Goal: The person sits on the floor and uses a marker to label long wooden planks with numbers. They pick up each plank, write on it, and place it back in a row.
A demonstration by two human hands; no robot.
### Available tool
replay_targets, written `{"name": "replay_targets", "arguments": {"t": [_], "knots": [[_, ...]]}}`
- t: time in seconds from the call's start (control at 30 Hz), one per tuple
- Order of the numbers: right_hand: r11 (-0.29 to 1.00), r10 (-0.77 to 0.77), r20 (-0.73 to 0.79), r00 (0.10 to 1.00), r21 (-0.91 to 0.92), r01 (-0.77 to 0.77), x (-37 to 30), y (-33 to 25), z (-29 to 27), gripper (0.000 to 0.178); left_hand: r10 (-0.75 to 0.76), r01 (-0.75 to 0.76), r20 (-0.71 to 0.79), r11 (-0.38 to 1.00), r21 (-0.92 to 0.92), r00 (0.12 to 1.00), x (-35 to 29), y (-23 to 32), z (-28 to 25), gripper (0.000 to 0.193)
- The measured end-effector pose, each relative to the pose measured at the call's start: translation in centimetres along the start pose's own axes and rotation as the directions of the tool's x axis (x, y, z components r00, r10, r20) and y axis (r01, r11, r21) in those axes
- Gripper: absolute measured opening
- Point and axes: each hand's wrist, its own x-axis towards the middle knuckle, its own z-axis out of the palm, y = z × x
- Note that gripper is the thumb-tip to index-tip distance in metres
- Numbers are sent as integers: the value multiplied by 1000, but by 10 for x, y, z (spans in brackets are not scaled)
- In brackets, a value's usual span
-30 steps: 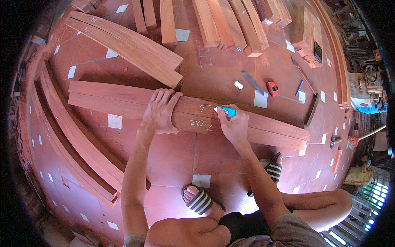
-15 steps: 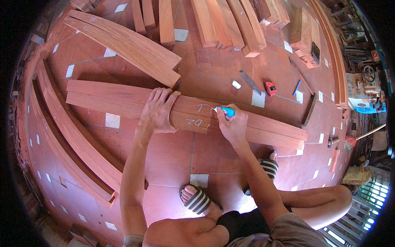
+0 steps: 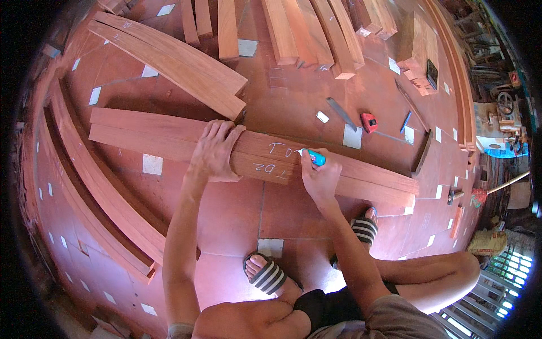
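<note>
Two reddish-brown wooden beams [image 3: 152, 133] lie side by side across the floor in front of me. My left hand [image 3: 217, 151] clasps them near the middle, fingers over the far edge and thumb on the near side. In my right hand [image 3: 322, 176] is a light-blue correction pen [image 3: 317, 159], its white tip against the top of the farther beam. Fresh white marks [image 3: 280, 150] stand just left of the tip, and older white marks [image 3: 268, 168] show on the nearer beam. Past the beams, a small white cap [image 3: 322, 117] lies on the floor.
Beyond the beams lie a flat metal strip [image 3: 341, 113], a red tape measure [image 3: 369, 122], a blue pen [image 3: 405, 121] and a dark try square [image 3: 423, 151]. Curved beams [image 3: 107, 186] rest at left. More timber [image 3: 169, 62] is spread at the back. My sandaled feet [image 3: 268, 276] are close by.
The correction pen has moved slightly right along the farther beam, and another white mark has appeared behind its tip. My left hand keeps its hold on the beams.
</note>
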Motion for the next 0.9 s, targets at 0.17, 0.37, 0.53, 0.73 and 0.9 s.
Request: {"name": "replay_targets", "arguments": {"t": [0.17,0.37,0.53,0.73,0.9], "knots": [[981,153,117,981,-138,-137,-10,5,-7,22,-42,40,81,999,24,996,2,2,-6,104],[996,71,-104,992,-46,-76,16,56,-92,26,-6,4,80,1000,25,997,-3,-5,-3,108],[813,59,334,941,-563,149,38,206,-251,61,16,-16,77,1000,1,997,-11,-7,-7,114],[723,383,733,562,-616,311,52,214,-312,155,23,-24,27,999,45,999,-28,-3,-7,120],[642,-26,777,629,-470,606,39,269,-317,136,53,-45,-62,991,123,997,-44,29,27,123]]}}
